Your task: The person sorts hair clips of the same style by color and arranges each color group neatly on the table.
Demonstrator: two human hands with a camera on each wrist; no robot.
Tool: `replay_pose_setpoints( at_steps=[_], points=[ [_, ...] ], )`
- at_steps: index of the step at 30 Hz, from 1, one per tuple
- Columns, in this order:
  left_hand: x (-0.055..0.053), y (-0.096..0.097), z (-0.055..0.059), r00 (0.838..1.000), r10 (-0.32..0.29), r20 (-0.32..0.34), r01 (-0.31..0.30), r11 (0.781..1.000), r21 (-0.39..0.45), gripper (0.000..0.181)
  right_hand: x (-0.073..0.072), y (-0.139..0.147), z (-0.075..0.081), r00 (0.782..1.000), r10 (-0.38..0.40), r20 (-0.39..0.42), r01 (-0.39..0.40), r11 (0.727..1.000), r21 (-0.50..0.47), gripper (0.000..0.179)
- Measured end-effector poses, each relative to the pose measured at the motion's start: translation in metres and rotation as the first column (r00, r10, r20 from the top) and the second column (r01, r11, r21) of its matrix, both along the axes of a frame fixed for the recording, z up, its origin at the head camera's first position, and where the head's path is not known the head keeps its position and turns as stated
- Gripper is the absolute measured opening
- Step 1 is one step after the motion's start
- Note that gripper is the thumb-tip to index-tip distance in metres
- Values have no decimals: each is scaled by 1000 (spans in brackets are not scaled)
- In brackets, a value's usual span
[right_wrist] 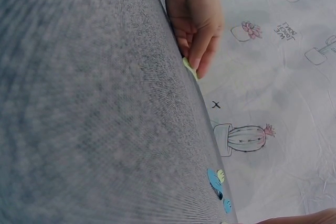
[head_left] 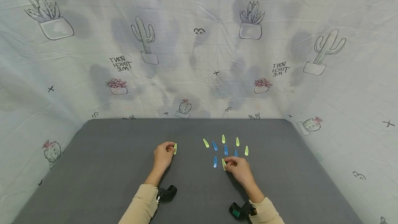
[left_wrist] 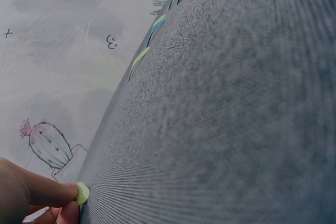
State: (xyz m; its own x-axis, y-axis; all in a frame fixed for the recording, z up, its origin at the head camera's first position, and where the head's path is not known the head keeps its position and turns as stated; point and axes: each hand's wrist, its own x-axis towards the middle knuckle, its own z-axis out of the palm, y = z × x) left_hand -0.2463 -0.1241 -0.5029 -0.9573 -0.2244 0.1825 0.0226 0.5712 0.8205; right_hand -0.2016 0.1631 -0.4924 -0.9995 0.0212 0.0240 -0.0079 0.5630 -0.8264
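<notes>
My left hand (head_left: pixel 163 155) pinches a yellow-green snap hair clip (head_left: pixel 175 148) between thumb and fingers, left of the other clips. In the left wrist view only a bit of that clip (left_wrist: pixel 83 193) shows past the fingertips. My right hand (head_left: pixel 238 169) has its thumb and fingertips on another yellow-green hair clip (head_left: pixel 224 164), low over the table at the near side of the group. A blue hair clip (head_left: pixel 215 161) lies just left of it. Another blue clip (head_left: pixel 236 153) is partly covered by the right hand. In the right wrist view, the right hand shows only at the bottom edge.
More clips lie spread beyond the right hand: blue ones (head_left: pixel 225 149) in the middle, yellow-green ones (head_left: pixel 223 138) along the far side and right. They rest on a grey cloth-covered table (head_left: pixel 124 168). A cactus-printed curtain (head_left: pixel 199 51) hangs around its back and sides.
</notes>
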Motion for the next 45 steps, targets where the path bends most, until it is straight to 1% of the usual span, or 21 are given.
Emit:
replay_pose_setpoints(
  at_steps=[6,9,12,16,20,26,29,34,38,42,45],
  points=[
    [-1,2,-3,998,-5,-62,0,998,-68,12,0,0,1,1000,-5,-14,5,1000,-1,21],
    [0,3,-4,996,1,-93,-8,997,-81,11,0,-1,0,1000,-7,-14,7,1000,-2,21],
    [0,2,-5,994,2,-108,-11,997,-79,11,-1,-2,-1,1000,-8,-18,8,1000,-6,21],
    [0,0,-6,994,-3,-107,-4,998,-65,12,-3,-2,-2,1000,-12,-22,12,1000,-24,21],
    [0,-2,-6,993,-26,-112,19,998,-63,15,-4,-2,-3,999,-19,-27,18,998,-54,22],
    [2,-4,-7,994,-52,-91,47,997,-62,17,-2,-2,-6,999,-23,-37,21,997,-77,22],
    [3,-5,-7,994,-65,-84,59,996,-70,17,-2,-2,-7,999,-32,-39,28,994,-109,22],
    [3,-4,-7,994,-66,-86,59,995,-79,17,-3,-3,-5,999,-48,-17,44,980,-196,23],
    [3,-3,-9,993,-60,-102,51,995,-89,17,-3,-7,-1,999,-44,19,48,958,-284,23],
    [3,-2,-11,993,-69,-100,58,993,-104,16,-4,-13,1,998,-26,58,44,936,-349,23],
    [4,-2,-12,992,-76,-97,65,991,-114,17,-7,-18,2,998,3,68,23,928,-372,24]
  ],
)
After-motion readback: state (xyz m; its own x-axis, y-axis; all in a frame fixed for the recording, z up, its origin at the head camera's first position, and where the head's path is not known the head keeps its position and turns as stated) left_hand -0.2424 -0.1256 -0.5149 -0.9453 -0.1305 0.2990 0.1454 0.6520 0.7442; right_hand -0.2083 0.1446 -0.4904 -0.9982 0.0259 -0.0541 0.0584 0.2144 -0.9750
